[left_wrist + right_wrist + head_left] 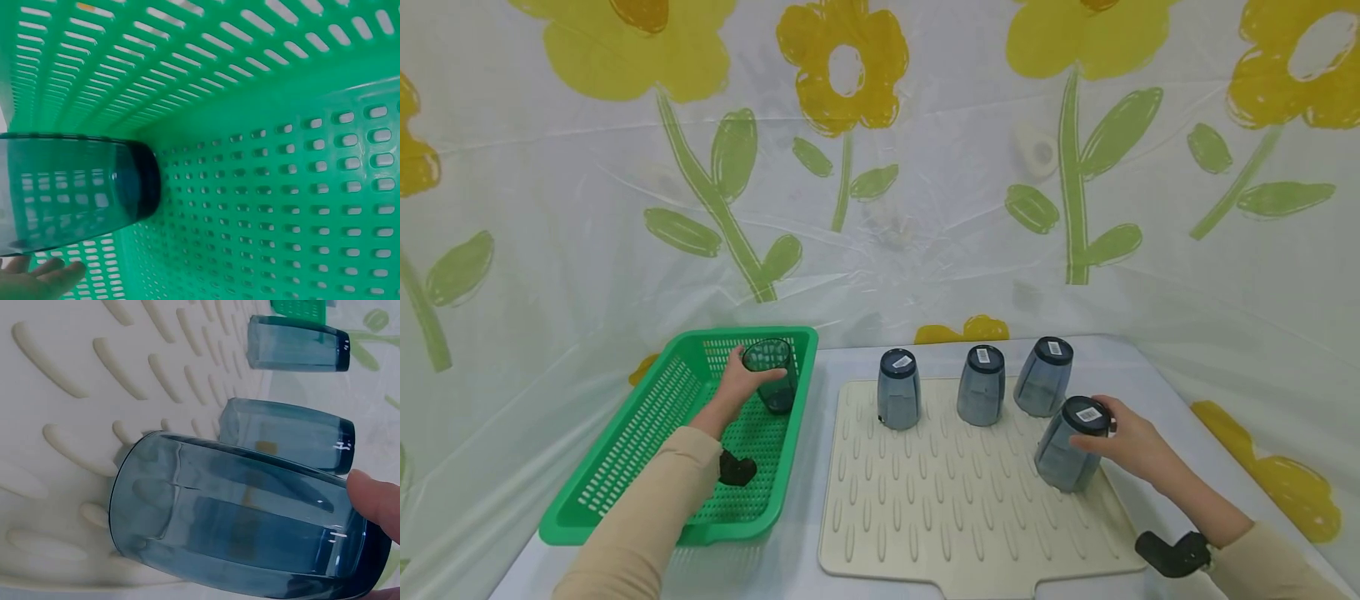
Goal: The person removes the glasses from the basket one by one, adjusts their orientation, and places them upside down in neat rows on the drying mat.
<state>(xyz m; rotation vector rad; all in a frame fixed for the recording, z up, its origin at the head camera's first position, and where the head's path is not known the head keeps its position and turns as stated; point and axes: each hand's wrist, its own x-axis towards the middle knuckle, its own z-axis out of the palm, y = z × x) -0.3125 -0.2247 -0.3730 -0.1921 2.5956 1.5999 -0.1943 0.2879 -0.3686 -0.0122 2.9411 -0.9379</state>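
Note:
Inside the green basket (pixel 805 400), my left hand (pixel 741 387) holds a dark tinted drinking glass (pixel 781 387) near its rim, thumb across the front. The glass is mouth up. The left wrist view shows that glass (pixel 69 187) with fingertips (pixel 59 278) beside its rim end. My right hand (pixel 1131 437) grips another tinted glass (pixel 1067 454) around its base; it is upside down, with a white label on the base. In the right wrist view this glass (pixel 237 512) has its rim at the pale ridged mat (pixel 940 517), and a thumb (pixel 375 497) presses near its base.
Three more upside-down glasses stand along the mat's back edge: one on the left (pixel 898 392), one in the middle (pixel 981 387), one on the right (pixel 1043 379). A flower-printed curtain (pixel 910 267) hangs behind the white table (pixel 1097 350).

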